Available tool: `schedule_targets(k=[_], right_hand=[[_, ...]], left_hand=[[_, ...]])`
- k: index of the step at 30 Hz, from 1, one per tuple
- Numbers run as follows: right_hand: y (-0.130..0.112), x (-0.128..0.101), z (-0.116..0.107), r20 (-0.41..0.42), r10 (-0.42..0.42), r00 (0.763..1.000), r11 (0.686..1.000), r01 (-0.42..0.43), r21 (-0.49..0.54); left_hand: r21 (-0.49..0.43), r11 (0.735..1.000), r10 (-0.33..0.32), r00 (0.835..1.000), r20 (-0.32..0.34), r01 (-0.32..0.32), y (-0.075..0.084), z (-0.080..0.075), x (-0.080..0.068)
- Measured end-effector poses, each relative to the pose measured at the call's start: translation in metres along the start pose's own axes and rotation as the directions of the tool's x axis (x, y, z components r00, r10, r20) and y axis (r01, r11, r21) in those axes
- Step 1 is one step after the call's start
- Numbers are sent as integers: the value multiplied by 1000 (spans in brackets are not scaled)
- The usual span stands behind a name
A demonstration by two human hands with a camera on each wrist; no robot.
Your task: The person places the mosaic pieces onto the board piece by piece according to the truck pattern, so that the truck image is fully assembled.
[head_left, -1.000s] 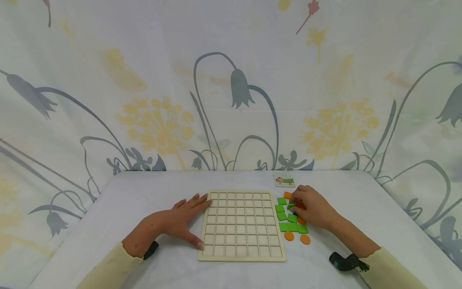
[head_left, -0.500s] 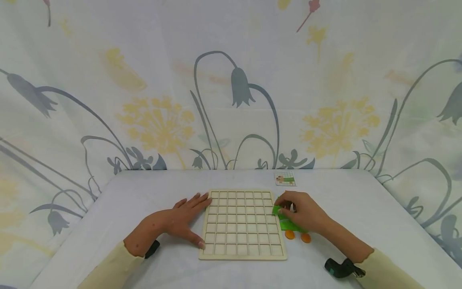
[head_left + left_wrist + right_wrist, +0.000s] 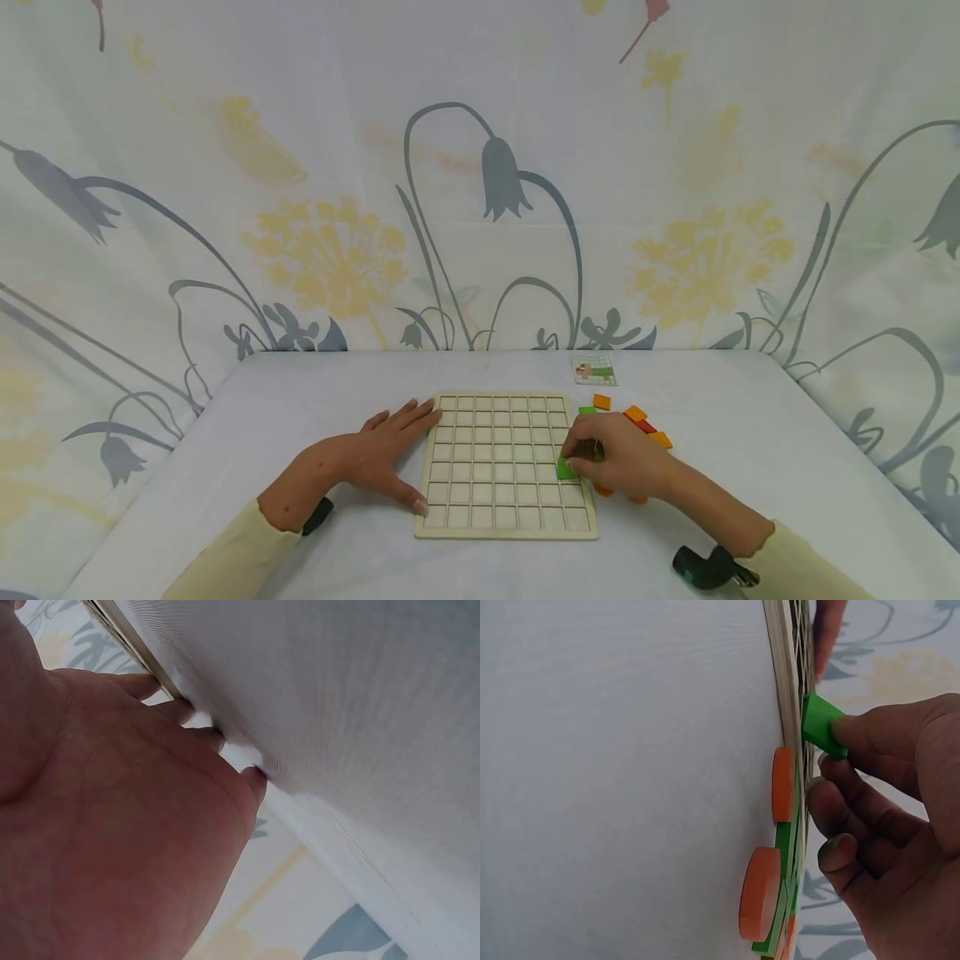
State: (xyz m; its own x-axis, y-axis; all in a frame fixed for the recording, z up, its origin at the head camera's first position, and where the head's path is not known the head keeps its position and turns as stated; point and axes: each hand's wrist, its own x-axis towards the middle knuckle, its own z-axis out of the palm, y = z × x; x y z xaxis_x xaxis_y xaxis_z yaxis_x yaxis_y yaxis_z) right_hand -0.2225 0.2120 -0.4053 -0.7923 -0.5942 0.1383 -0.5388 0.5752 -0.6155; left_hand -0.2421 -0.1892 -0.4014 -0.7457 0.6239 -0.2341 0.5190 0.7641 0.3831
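Note:
A pale wooden grid board [image 3: 504, 534] with square cells lies on the white table. My left hand [image 3: 382, 458] rests at the board's left side, fingers spread, fingertips and thumb on its rim; the left wrist view shows the same hand [image 3: 142, 802] by the board's edge. Over the board's right side my right hand [image 3: 618, 454] pinches a green square tile [image 3: 567, 469] between thumb and fingers. In the right wrist view the green tile [image 3: 823, 726] is tilted, one edge right at the grid, and the other fingers curl below it.
Right of the board lie orange pieces [image 3: 635, 412], a red one [image 3: 646, 427] and green tiles [image 3: 587, 410], partly hidden by my right hand. Two orange discs [image 3: 760, 894] stand out near the board's edge. A small picture card [image 3: 594, 370] lies farther back.
My right hand has picked a green tile from the loose pieces and carried it left and nearer to me, onto the board's right side. The left hand has stayed in place.

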Motion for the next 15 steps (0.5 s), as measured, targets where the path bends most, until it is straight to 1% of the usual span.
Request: schedule_targets(k=[9,15], right_hand=[[3,-1,-2,0,-12,1000,1000,12,22],[4,0,-3,25,-4,1000,999,3,36]], left_hand=[[-7,1000,5,1000,0,-5,0,0,-1],[-10,1000,5,1000,-3,-5,1,-1,-1]])
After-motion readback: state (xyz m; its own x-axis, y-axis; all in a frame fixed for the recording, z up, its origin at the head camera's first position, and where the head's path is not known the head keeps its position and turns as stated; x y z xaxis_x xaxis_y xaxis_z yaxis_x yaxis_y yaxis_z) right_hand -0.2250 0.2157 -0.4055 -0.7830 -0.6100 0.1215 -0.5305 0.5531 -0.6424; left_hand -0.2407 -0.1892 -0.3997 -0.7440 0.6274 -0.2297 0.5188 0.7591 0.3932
